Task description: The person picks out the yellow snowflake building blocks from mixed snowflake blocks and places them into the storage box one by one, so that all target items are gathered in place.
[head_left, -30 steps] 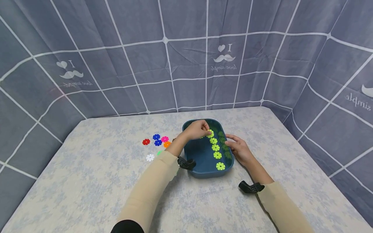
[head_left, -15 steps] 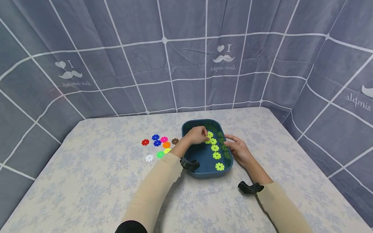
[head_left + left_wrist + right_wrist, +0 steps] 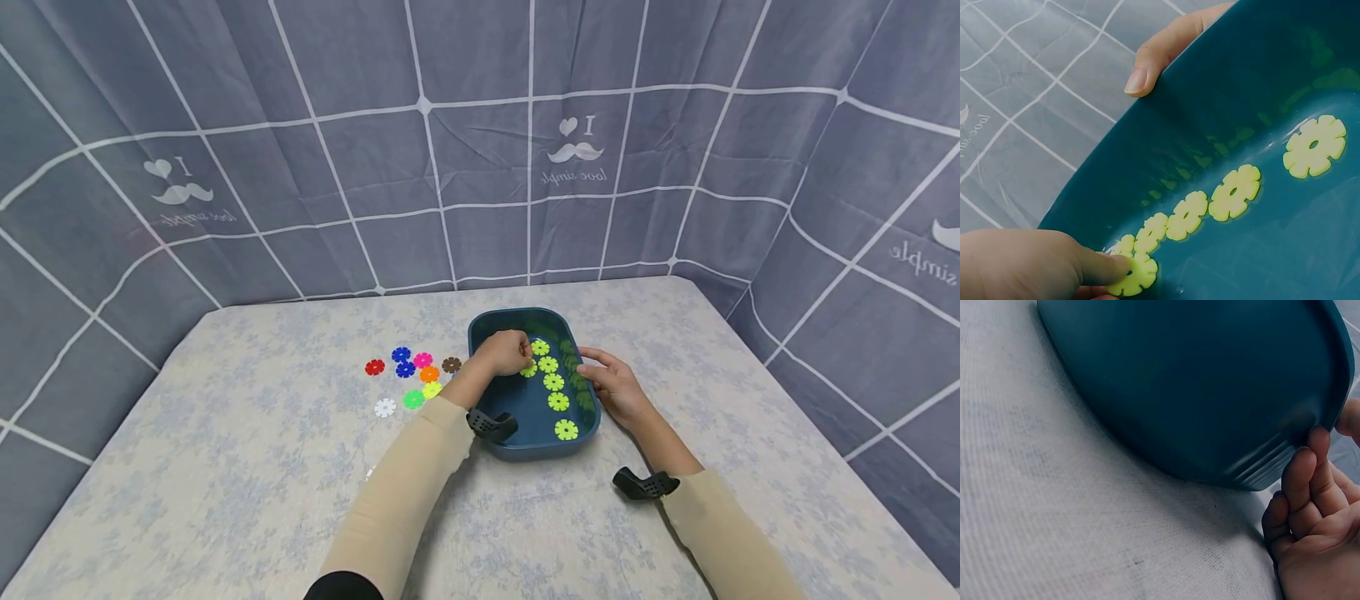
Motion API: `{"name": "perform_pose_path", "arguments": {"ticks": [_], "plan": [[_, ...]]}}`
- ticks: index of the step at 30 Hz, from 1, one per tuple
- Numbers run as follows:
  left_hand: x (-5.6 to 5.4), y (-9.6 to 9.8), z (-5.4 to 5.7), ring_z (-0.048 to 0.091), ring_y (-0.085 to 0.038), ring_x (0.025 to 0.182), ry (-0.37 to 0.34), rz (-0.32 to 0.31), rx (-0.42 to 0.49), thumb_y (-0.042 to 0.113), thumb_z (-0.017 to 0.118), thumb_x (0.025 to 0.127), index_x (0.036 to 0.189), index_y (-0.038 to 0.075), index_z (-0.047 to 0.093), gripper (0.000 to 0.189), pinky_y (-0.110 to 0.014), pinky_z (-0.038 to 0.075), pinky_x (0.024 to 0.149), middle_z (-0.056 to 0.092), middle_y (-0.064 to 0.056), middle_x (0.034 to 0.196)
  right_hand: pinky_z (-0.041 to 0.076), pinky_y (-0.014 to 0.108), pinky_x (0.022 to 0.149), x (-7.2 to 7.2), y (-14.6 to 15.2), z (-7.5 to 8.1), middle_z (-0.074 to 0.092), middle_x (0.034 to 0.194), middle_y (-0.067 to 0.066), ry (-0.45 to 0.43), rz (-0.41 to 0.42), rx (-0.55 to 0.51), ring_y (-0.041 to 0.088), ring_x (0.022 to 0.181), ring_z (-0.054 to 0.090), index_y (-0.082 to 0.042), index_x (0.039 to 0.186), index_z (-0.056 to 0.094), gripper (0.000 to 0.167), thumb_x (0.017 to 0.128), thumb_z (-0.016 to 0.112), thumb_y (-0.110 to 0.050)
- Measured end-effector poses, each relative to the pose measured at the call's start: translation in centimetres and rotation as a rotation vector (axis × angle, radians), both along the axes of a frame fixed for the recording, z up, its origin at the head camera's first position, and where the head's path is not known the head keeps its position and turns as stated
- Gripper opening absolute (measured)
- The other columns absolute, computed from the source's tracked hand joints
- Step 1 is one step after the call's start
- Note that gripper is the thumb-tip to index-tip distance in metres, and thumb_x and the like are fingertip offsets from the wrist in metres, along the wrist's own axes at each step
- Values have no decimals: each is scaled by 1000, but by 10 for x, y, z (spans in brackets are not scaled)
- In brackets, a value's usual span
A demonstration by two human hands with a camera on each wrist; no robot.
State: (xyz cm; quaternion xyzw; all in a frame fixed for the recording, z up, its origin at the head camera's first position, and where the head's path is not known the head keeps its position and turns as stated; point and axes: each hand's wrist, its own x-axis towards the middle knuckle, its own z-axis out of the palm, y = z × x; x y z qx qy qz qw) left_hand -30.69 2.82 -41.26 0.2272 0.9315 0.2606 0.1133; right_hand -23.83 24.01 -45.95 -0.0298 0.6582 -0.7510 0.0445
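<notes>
A dark teal plastic basin (image 3: 536, 450) stands on the table. Inside, my left hand (image 3: 506, 353) pinches a yellow-green notched flower disc (image 3: 1141, 275) between thumb and fingers, low over the floor near the far end. Several matching flower discs (image 3: 558, 402) lie in a line along the basin's right side, and the pinched one overlaps the far end of that line in the left wrist view. My right hand (image 3: 617, 388) holds the right rim, thumb over the edge and fingers against the outer wall (image 3: 1197, 381).
Left of the basin lie loose flower discs: red (image 3: 375, 367), white (image 3: 385, 407), green (image 3: 413, 400), orange (image 3: 429, 374), pink (image 3: 423, 360), brown (image 3: 452, 365), yellow (image 3: 432, 389) and two blue. A grey-blue curtain (image 3: 480, 150) hangs behind the table (image 3: 247, 467).
My left hand has come down and nearer with its flower disc, from beside the line's far end to just left of it. The right hand keeps its hold on the rim.
</notes>
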Motion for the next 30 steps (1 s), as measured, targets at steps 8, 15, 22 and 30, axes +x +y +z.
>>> {"name": "perform_pose_path", "arguments": {"ticks": [8, 15, 22, 30], "plan": [[-2, 0, -3, 50, -16, 66, 4, 8, -37, 15, 66, 94, 87, 10, 65, 9, -30, 41, 64, 59, 0, 82, 55, 26, 70, -1, 0, -2, 71, 96, 2, 18, 25, -22, 12, 79, 67, 11, 142, 35, 54, 97, 58, -7], [-1, 1, -1, 53, -16, 68, -2, 29, -52, 14, 67, 93, 91, 10, 68, 6, -29, 44, 64, 61, -2, 87, 54, 25, 70, -2, 2, -3, 71, 92, 0, 22, 40, -34, 10, 78, 67, 13, 142, 33, 54, 97, 56, -6], [-1, 1, -1, 52, -17, 68, 10, 48, -89, 12, 65, 93, 87, 11, 65, 6, -29, 42, 63, 58, -1, 84, 54, 25, 70, -2, 2, -4, 71, 93, 1, 35, 41, -32, 10, 77, 67, 13, 141, 34, 52, 97, 56, -5], [-2, 2, -1, 51, -17, 67, 12, 47, -99, 13, 64, 94, 84, 12, 63, 10, -29, 42, 63, 57, -1, 81, 55, 26, 70, -3, 3, -6, 71, 94, 1, 45, 37, -34, 10, 77, 67, 12, 140, 36, 51, 97, 57, -6]]}}
